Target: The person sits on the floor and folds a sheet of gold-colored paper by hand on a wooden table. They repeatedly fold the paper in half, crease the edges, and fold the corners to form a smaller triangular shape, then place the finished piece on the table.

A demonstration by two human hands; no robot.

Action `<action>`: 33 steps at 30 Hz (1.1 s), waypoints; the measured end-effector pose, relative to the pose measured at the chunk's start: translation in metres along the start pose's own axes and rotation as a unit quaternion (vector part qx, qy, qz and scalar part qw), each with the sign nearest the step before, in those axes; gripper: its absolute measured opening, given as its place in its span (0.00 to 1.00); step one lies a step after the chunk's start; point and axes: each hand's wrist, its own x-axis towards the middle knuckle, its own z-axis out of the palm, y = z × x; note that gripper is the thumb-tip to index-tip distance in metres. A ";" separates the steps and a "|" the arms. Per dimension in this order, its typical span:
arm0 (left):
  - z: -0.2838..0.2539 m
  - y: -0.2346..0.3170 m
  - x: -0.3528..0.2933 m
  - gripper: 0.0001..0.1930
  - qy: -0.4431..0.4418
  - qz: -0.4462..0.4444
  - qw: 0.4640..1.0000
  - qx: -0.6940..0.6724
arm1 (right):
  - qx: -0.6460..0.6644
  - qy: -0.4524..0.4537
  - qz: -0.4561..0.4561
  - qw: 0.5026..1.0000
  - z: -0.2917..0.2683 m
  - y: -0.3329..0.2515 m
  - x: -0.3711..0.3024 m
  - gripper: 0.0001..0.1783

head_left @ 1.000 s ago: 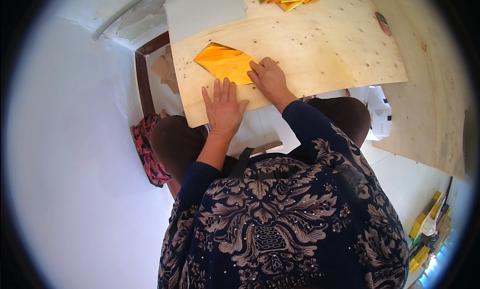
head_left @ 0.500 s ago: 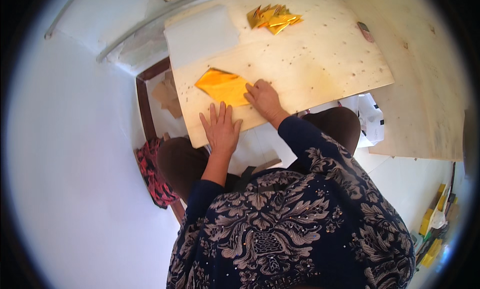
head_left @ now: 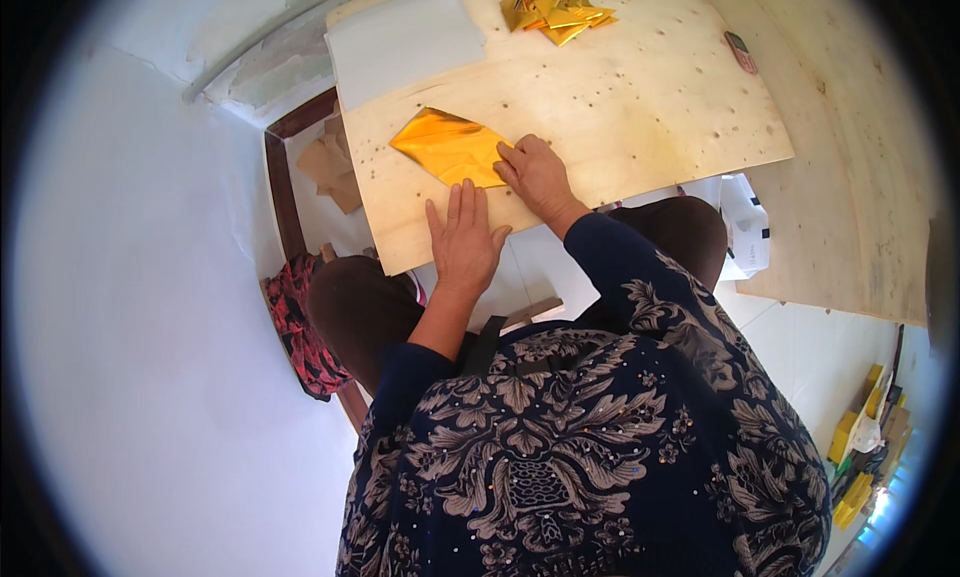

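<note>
A sheet of shiny gold foil paper (head_left: 450, 145), folded to slanted points, lies flat on the wooden board table (head_left: 640, 107). My left hand (head_left: 468, 237) rests at the table's near edge, fingers stretched out, its fingertips touching the paper's lower edge. At the paper's right end is my right hand (head_left: 535, 177), its fingers curled and pressed together on the corner there. The thumb and fingertips of that hand partly cover the corner.
Several folded gold paper pieces (head_left: 557, 12) lie heaped at the table's far side. A stack of pale grey sheets (head_left: 405, 42) sits at the far left, and a small phone (head_left: 740, 53) near the right edge. Red-and-black cloth (head_left: 300, 327) hangs beside my left knee.
The whole view has shifted, so the table sits slightly higher in it. My left hand has slid to the right along the paper's lower edge. My right hand stays at the right corner.
</note>
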 end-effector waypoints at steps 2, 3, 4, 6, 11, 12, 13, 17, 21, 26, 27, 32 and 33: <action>0.001 -0.001 -0.001 0.36 0.023 0.007 1.000 0.008 | 0.001 0.006 -0.003 1.000 -0.001 0.000 0.000 0.13; 0.001 -0.001 -0.003 0.36 0.014 0.001 1.000 0.011 | 0.002 0.009 -0.004 1.000 -0.001 0.000 -0.001 0.13; 0.001 -0.002 -0.002 0.35 0.033 0.012 0.999 0.015 | 0.001 0.008 -0.005 1.000 -0.001 0.000 0.001 0.13; 0.001 -0.004 -0.002 0.33 0.056 0.027 0.998 0.021 | 0.006 0.023 -0.010 1.000 -0.001 0.001 0.002 0.13; -0.029 -0.070 0.036 0.12 0.313 -0.019 0.905 -0.288 | 0.009 0.012 0.004 1.000 0.000 0.002 0.003 0.12; -0.042 -0.094 0.048 0.12 0.192 -0.241 0.914 -0.265 | 0.011 0.016 0.002 1.000 0.001 0.002 0.002 0.11; -0.053 -0.115 0.059 0.13 0.182 -0.235 0.911 -0.285 | 0.013 0.016 0.004 1.000 0.001 0.002 0.001 0.11; -0.075 -0.161 0.123 0.15 0.040 -0.185 0.912 -0.364 | 0.020 0.022 0.000 1.000 0.000 0.003 0.002 0.11; -0.067 -0.165 0.171 0.13 -0.156 -0.231 0.839 -0.468 | 0.025 0.012 0.015 1.000 -0.001 0.000 0.001 0.12; -0.049 -0.144 0.209 0.14 -0.308 -0.197 0.882 -0.298 | 0.036 0.021 0.006 0.999 -0.001 0.001 0.002 0.12; -0.048 -0.139 0.210 0.15 -0.320 -0.154 0.893 -0.276 | 0.038 0.021 0.008 0.999 -0.001 0.001 0.002 0.12; -0.047 -0.101 0.198 0.18 -0.263 -0.027 0.960 -0.090 | 0.041 0.024 0.006 0.999 -0.001 0.004 0.002 0.12; -0.048 -0.096 0.195 0.18 -0.257 -0.024 0.964 -0.069 | 0.045 0.018 0.011 0.999 -0.001 0.004 0.002 0.13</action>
